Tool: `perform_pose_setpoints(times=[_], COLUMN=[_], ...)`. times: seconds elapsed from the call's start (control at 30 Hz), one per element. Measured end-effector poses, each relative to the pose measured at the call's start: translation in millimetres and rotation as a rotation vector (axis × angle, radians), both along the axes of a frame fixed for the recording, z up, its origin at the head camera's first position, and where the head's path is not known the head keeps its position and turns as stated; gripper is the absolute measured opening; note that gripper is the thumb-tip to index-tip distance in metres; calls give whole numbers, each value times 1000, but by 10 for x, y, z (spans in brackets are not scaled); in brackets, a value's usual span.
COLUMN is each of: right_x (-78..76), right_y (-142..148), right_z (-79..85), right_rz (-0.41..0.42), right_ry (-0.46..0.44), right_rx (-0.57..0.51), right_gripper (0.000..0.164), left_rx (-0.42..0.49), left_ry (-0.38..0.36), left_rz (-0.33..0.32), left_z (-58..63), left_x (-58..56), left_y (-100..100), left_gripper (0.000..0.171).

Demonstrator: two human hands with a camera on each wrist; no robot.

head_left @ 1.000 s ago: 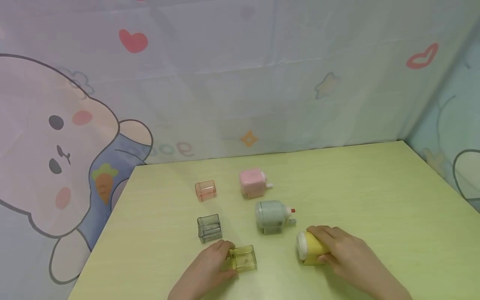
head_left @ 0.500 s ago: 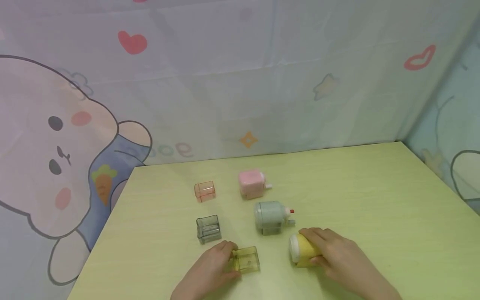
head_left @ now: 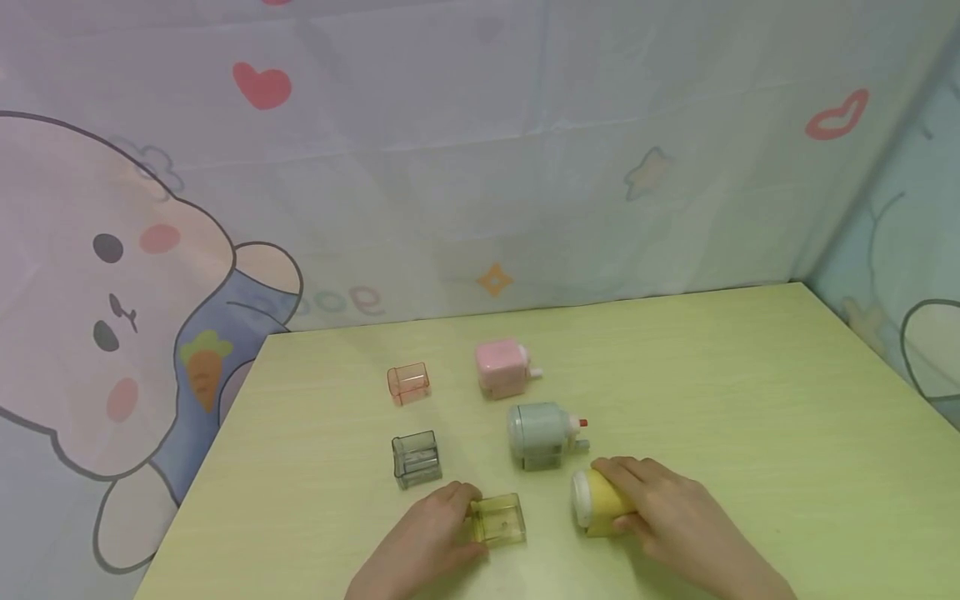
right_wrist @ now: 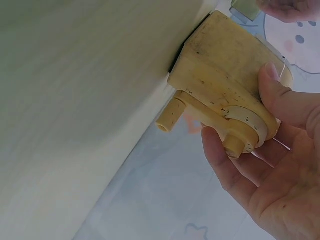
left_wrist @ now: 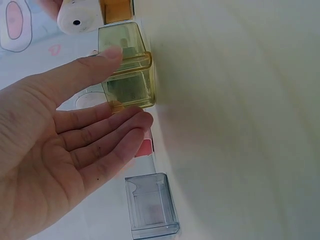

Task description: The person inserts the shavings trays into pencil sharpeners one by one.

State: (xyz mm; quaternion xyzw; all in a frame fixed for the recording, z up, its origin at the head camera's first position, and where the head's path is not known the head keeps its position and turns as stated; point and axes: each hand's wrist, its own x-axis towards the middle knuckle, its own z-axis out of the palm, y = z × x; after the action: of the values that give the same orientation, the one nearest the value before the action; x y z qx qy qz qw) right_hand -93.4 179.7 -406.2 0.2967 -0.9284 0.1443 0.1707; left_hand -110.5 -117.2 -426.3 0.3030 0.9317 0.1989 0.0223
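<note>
My left hand [head_left: 431, 533] pinches a see-through yellow shavings drawer [head_left: 501, 518] between thumb and fingers, low at the table. In the left wrist view the thumb lies over one side of this drawer [left_wrist: 129, 85], with fingertips at the other. My right hand [head_left: 667, 512] grips a yellow crank pencil sharpener [head_left: 609, 505] from its right side. Its white end faces the drawer across a small gap. The right wrist view shows the sharpener's crank handle [right_wrist: 171, 114], with the thumb on the body [right_wrist: 225, 55] and fingers behind it.
Behind the hands stand a grey-green crank sharpener [head_left: 540, 435] and a pink one [head_left: 502, 367]. Left of them lie a see-through grey drawer [head_left: 417, 460] and a see-through pink drawer [head_left: 408, 383]. A printed cloth [head_left: 450, 167] hangs along the table's back edge.
My right hand has slid left with the yellow sharpener. The left hand has shifted slightly right with the yellow drawer, so the gap between them has narrowed.
</note>
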Motion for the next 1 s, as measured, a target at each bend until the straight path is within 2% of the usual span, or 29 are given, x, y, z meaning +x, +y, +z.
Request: perform_pose_setpoints(times=[0.33,0.77,1.0], right_x=[1,-4,-9], right_y=[-49,-100,-131], right_z=[-8,-20,-21], right_rz=[13,30,37], right_ry=[20,22,21], right_rx=[-2,-3,-7], right_gripper=[62,62,61], left_rx=[-18,-20,-28], left_ry=[-9,18,-7], left_rz=[-10,-24,-14], left_z=[-14,-7,2], left_x=[-17,-17,-15], left_y=[59,92,127], left_gripper=[45,45,45])
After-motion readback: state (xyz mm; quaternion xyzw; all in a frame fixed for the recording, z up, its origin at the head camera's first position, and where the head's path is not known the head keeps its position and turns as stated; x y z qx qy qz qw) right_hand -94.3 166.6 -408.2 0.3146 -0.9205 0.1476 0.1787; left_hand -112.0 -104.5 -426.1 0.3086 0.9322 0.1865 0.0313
